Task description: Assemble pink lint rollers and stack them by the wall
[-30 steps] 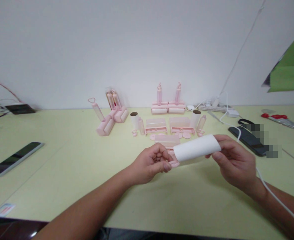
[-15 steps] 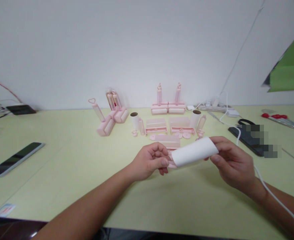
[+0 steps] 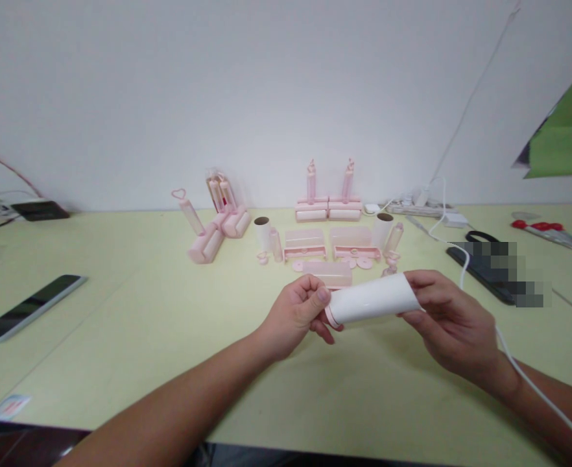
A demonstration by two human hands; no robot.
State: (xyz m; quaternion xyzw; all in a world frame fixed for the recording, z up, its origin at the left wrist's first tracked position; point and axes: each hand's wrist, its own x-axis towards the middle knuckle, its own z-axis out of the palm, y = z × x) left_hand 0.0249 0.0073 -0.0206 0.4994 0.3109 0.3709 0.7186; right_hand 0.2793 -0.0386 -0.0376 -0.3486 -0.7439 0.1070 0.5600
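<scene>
Only partly visible: pink end-piece (image 3: 331, 318)

Bare forearms (no sleeve in view on either) reach in from the lower corners. The left forearm (image 3: 183, 395) slants up to the left hand (image 3: 296, 318), its thumb pressed toward curled fingers. The right hand (image 3: 456, 327) faces it, fingers and thumb bent in a pinch, right forearm (image 3: 548, 399) angled behind.

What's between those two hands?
In the head view, a white roll with a pink rim at its left end spans from the left hand to the right hand.
</scene>
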